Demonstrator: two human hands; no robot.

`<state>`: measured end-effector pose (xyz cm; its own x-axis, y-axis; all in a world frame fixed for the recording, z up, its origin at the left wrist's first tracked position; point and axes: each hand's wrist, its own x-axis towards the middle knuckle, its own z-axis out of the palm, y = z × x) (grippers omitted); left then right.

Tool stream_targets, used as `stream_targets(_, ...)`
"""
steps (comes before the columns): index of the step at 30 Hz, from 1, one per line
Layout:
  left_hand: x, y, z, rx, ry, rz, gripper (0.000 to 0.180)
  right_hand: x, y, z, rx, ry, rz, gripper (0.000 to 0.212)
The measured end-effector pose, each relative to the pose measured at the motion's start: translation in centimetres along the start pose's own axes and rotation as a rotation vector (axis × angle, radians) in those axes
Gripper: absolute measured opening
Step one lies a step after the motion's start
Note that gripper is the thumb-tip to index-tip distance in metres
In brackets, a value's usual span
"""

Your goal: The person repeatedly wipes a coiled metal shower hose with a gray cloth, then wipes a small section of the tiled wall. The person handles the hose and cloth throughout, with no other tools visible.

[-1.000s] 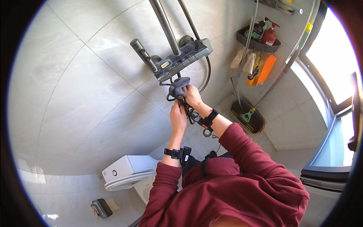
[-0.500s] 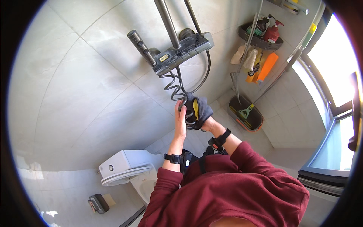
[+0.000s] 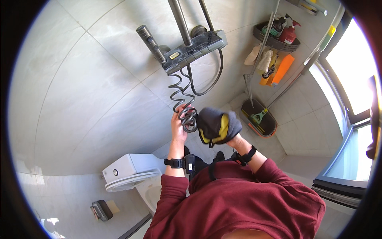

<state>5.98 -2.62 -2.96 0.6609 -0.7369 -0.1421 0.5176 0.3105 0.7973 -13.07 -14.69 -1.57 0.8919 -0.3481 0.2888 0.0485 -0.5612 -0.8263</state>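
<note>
My left hand is closed on the lower coils of a dark grey spiral hose, which hangs from a grey shower mixer on the tiled wall. Just right of the coils, my right hand grips a dark grey and yellow cloth. The cloth covers most of its fingers and is slightly blurred. A small gap shows between the cloth's left side and the hose. A second, smooth hose loops below the mixer's right end.
A white toilet stands at lower left, near a dark paper holder. On the right, a corner shelf carries pump bottles, with cloths hanging beneath. A dark bucket holds a green-headed tool. An open window lies far right.
My right hand and the cloth have moved right, off the hose coils, and the cloth has spread out. My left hand has shifted left and slightly down with the coils.
</note>
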Motion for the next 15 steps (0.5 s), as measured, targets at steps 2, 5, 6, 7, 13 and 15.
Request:
stream_targets(2,0.1,-0.1,0.3,0.008,-0.018,-0.022,0.030,1.3,-0.5,-0.7,0.260,0.182,0.264,0.053)
stream_targets(5,0.7,-2.5,1.8,0.042,0.096,0.037,0.032,4.2,-0.9,-0.1,0.576,0.125,0.354,0.062)
stream_targets(6,0.7,-3.6,2.4,0.183,0.105,0.151,0.035,5.1,-1.3,0.9,0.608,0.138,0.235,0.065)
stream_targets(7,0.4,-4.5,2.8,0.241,0.183,0.159,0.041,5.4,-1.7,2.0,0.564,0.235,0.110,0.067)
stream_targets(13,-1.0,-4.2,3.8,0.724,0.262,0.523,0.043,7.8,-2.3,5.0,0.880,0.504,0.375,0.045)
stream_targets(15,-1.0,-3.7,4.8,0.591,0.302,0.562,0.044,8.6,-1.8,4.9,1.036,0.518,0.376,0.032)
